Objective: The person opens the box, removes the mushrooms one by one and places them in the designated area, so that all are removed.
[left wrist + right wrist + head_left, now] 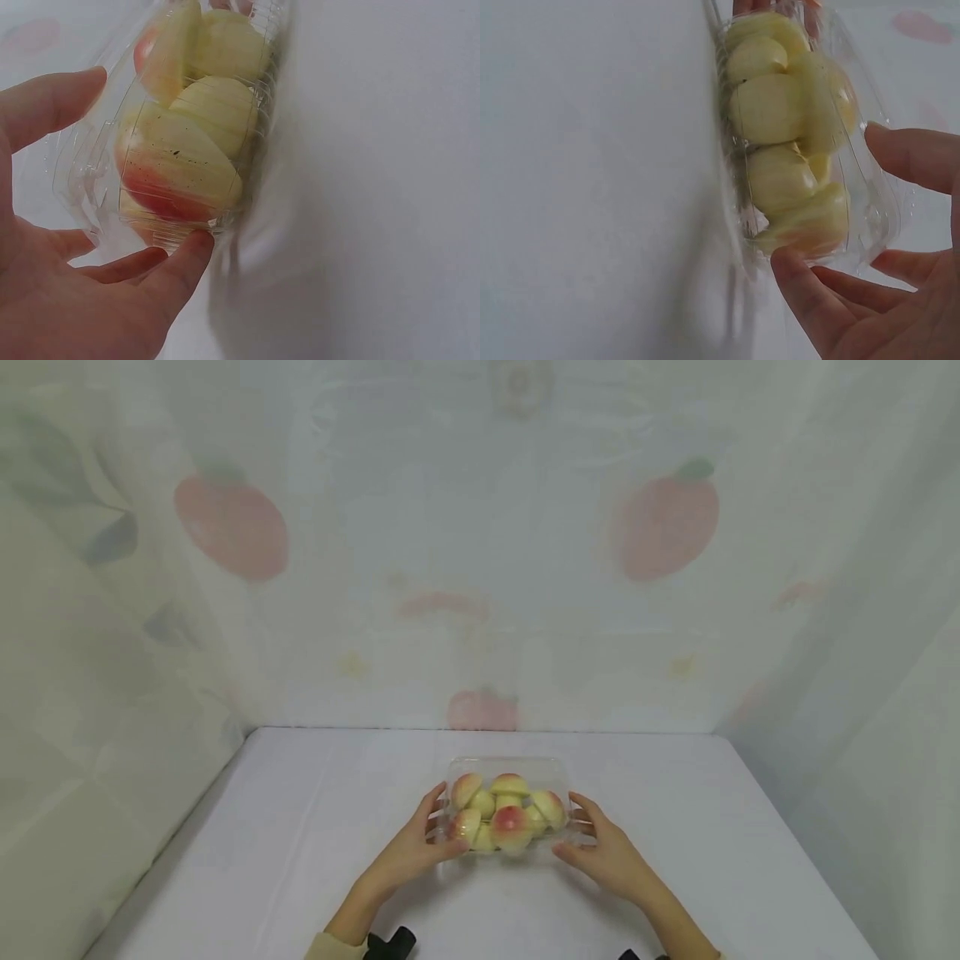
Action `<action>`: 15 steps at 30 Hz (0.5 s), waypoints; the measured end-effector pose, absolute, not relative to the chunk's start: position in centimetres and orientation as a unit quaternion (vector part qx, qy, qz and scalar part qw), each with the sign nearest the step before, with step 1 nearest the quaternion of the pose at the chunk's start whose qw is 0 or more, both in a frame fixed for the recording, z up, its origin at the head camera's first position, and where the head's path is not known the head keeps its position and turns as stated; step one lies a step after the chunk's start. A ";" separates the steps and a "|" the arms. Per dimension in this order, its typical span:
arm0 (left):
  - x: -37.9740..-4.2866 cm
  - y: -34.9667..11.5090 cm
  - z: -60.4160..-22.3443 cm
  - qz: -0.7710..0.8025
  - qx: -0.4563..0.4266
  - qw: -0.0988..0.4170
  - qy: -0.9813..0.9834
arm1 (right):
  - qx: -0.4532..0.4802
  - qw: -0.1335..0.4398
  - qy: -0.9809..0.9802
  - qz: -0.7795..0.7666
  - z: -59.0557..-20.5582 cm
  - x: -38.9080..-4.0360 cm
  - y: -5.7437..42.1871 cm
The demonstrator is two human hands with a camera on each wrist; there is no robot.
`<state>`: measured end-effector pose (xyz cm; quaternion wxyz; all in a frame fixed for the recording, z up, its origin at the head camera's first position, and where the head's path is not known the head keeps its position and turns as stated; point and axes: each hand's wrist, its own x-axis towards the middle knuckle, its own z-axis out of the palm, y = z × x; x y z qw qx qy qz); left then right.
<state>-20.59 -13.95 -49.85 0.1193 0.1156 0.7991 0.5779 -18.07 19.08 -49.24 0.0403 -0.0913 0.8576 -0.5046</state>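
White surface spreads beneath a person's left grip and right grip, each curved around one end of the clear plastic clamshell box held between them, over the middle of the surface. Yellow-and-red mushroom-shaped pieces sit inside it. Beyond hangs a pale curtain printed with large red fruit.

Mushroom shapes yellow, caps blushed red; box clear; tabletop white; backdrop red-fruit print.

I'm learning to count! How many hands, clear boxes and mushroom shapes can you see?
Hands: 2
Clear box: 1
Mushroom shapes with caps showing: 5
Total: 8
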 end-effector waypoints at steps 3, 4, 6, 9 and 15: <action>-20.6 -14.0 -50.0 0.581 0.115 0.114 0.797 | -0.109 0.050 0.855 -0.504 -49.1 -18.3 19.6; -20.6 -14.0 -50.0 0.580 0.119 0.111 0.798 | -0.112 0.052 0.856 -0.502 -49.0 -18.3 19.8; -20.6 -13.9 -50.1 0.580 0.122 0.105 0.799 | -0.117 0.058 0.854 -0.503 -48.8 -18.4 20.2; -20.5 -13.9 -50.1 0.580 0.123 0.100 0.799 | -0.118 0.074 0.846 -0.514 -48.4 -18.5 20.9; -20.5 -13.7 -49.9 0.586 0.113 0.095 0.797 | -0.121 0.129 0.810 -0.559 -48.2 -18.6 22.2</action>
